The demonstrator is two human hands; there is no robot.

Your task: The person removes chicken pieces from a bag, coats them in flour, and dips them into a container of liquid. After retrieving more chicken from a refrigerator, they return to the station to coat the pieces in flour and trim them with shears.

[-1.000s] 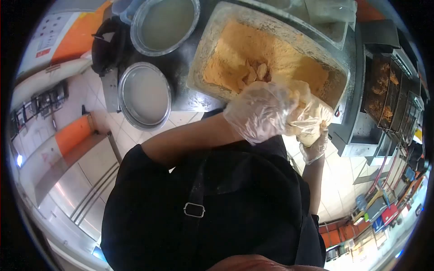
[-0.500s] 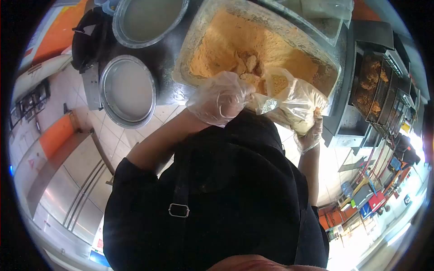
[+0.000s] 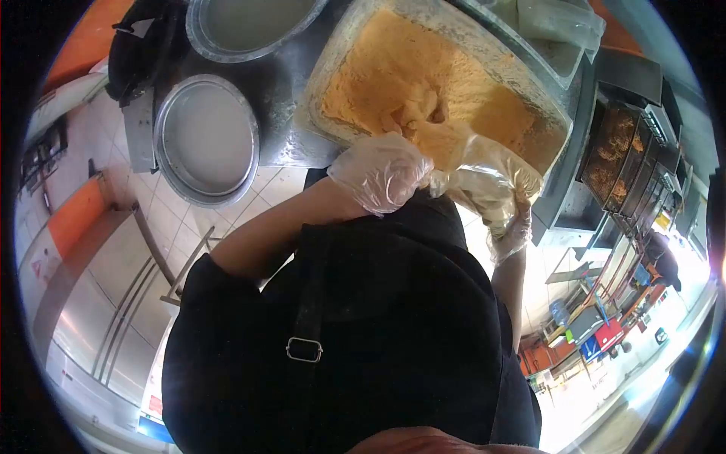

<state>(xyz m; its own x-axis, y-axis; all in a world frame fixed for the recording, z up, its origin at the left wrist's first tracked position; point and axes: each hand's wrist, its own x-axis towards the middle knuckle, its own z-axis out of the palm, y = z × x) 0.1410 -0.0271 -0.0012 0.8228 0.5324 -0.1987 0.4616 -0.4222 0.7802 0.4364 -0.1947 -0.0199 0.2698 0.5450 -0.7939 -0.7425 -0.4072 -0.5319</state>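
Both hands wear clear plastic gloves. At the near edge of a large tub (image 3: 305, 113) of orange-yellow powder (image 3: 386, 57), my left hand (image 3: 383, 172) is closed on the gathered edge of a clear plastic bag (image 3: 484, 170). My right hand (image 3: 514, 227) grips the bag's other end, lower right. The bag's wide part lies over the tub's near rim, with pale contents inside. Pale lumps (image 3: 416, 106) lie in the powder just beyond the bag.
Left of the tub stand a round metal bowl of whitish liquid (image 3: 208, 140) and a larger bowl (image 3: 253, 23) behind it. Another container with a plastic bag (image 3: 560, 26) is at the back right. Fryer baskets of browned food (image 3: 614, 155) stand farther right.
The bag has tipped and flattened toward the tub's near rim, its open mouth no longer facing up. Both hands stay on it. The view has shifted slightly.
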